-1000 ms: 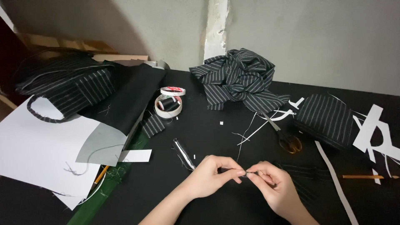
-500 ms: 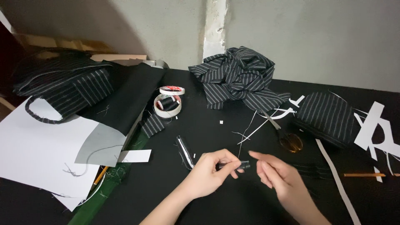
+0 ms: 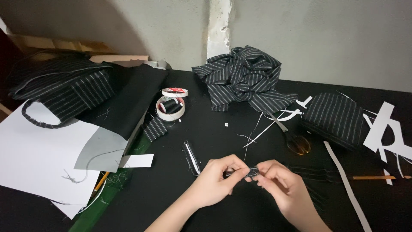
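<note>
My left hand (image 3: 216,180) and my right hand (image 3: 279,184) meet low in the middle, over a black table (image 3: 214,133). Between their fingertips they pinch a small narrow strip of black pinstriped fabric (image 3: 242,172), held level. A second small striped strip (image 3: 192,157) lies on the table just left of my left hand. Thin white threads (image 3: 257,129) trail across the table beyond the hands.
A crumpled pile of striped fabric (image 3: 244,79) sits at the back. Tape rolls with a black spool (image 3: 171,105) lie centre-left. Scissors (image 3: 294,137) and folded striped cloth (image 3: 337,118) are on the right, a pencil (image 3: 377,177) and white paper strips (image 3: 386,129) farther right. White paper sheets (image 3: 34,159) lie at left.
My hands were together one second ago, drew apart half a second ago with the strip in the left hand, and now have come together again on the strip.
</note>
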